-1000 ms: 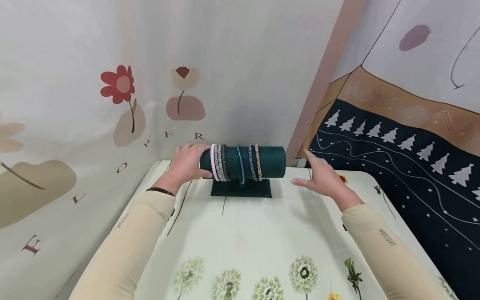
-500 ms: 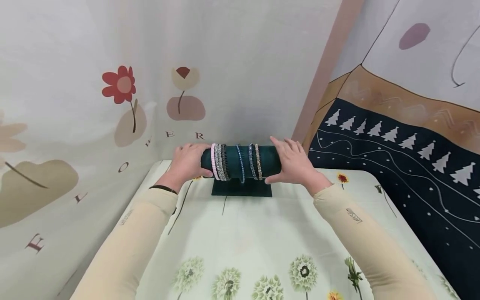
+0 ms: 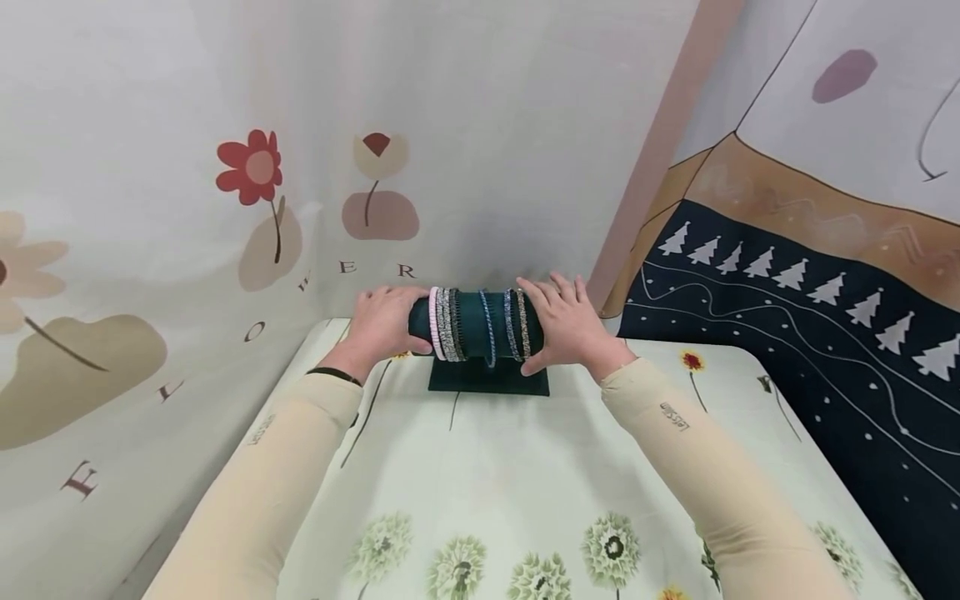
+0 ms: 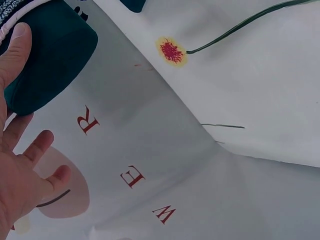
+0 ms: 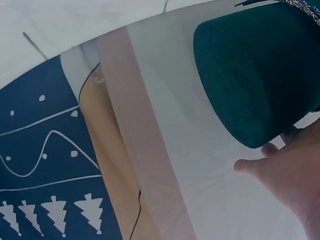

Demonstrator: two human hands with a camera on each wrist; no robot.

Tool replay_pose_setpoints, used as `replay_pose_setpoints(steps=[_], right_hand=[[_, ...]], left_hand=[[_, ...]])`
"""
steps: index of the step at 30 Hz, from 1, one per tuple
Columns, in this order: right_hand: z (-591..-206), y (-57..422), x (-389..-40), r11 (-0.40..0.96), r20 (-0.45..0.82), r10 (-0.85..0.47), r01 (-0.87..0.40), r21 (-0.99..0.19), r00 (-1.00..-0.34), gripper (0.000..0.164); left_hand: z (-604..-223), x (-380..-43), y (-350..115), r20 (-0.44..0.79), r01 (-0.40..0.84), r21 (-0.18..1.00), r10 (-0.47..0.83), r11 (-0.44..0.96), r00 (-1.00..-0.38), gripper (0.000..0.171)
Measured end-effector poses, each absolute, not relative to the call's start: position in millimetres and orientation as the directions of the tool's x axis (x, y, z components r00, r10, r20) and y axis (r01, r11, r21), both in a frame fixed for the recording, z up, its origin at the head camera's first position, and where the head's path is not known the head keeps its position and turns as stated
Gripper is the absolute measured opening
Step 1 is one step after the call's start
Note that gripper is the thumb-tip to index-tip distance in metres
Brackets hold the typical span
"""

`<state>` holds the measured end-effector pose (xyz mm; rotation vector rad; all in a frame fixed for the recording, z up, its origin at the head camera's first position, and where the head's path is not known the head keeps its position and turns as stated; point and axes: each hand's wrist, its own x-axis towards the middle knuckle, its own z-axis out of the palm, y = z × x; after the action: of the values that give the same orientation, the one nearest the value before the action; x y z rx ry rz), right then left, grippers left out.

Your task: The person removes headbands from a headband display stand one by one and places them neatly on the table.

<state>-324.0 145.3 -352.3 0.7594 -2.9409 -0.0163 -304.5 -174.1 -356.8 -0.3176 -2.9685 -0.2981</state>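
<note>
A dark green velvet bracelet stand (image 3: 472, 321), a horizontal roll on a flat base, stands on the table. Several bracelets circle it: a pink one (image 3: 432, 323) and silver and black ones at the left, a blue braided one (image 3: 488, 329) mid-roll, then a dark blue one (image 3: 511, 325) and a gold one (image 3: 524, 327) at the right. My left hand (image 3: 384, 323) holds the roll's left end, thumb in front beside the pink bracelet. Around the right part, my right hand (image 3: 566, 323) has its thumb low in front and index fingertip on top, right by the gold bracelet.
A white flower-printed cloth (image 3: 480, 467) covers the table. Close behind the stand hangs a pale printed curtain (image 3: 480, 150). A dark blue tree-printed cloth (image 3: 810, 350) hangs along the right side.
My right hand has come in from the right onto the roll, then slid further left to the gold bracelet. The left hand has kept its hold.
</note>
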Motion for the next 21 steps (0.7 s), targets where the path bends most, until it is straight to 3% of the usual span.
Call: replay_pose_setpoints(steps=[21], right_hand=[[-356.6,140.2,-328.3,0.879,0.082,-0.472,-0.463,0.113,-0.878,0.142]], left_hand=[[-357.6,-303.5,-172.8,0.164,0.216,0.19,0.186,0.958,-0.969,0.096]])
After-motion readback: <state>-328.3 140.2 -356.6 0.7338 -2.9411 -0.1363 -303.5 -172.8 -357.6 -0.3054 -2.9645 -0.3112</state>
